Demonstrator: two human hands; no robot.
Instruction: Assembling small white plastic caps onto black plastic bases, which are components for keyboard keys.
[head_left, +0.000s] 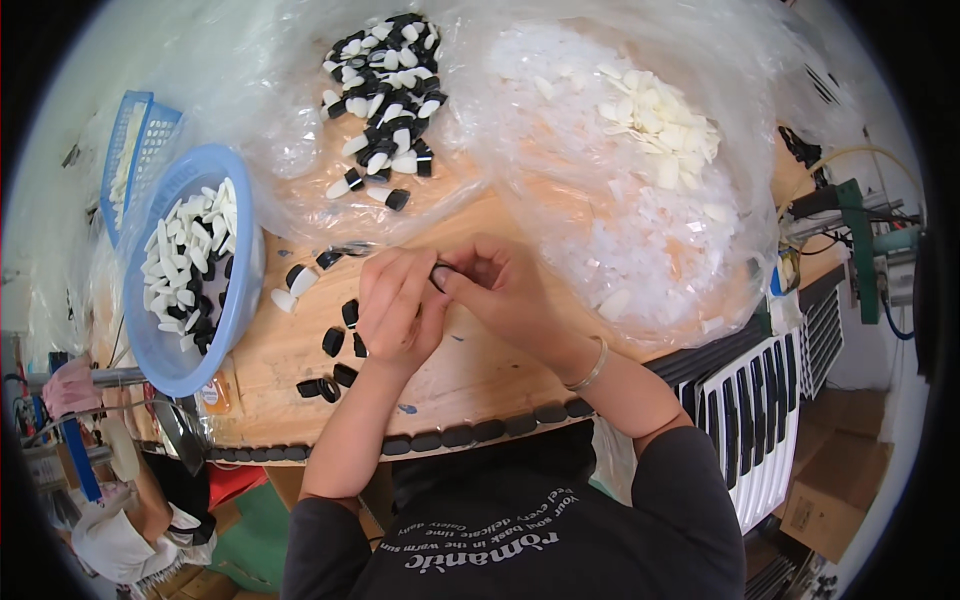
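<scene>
My left hand [395, 310] and my right hand [495, 285] meet above the wooden table, fingers closed. Between them is a small black piece [438, 274], pinched and mostly covered by fingers; my right thumb presses against it. Just left of my left hand lie several loose black ring-like pieces [333, 341]. Slightly farther off, a black piece with a white oval tab [303, 281] rests on the wood. Beyond my hands is a pile of black pieces with white tabs [390, 95], on clear plastic sheeting.
A blue basin [250, 270] at left holds white tabs and black pieces, with a blue basket [110, 175] behind it. Cream flat pieces [660, 125] lie on plastic at far right. Black pads line the table's front edge [490, 430]. Another person's arm [145, 490] shows at lower left.
</scene>
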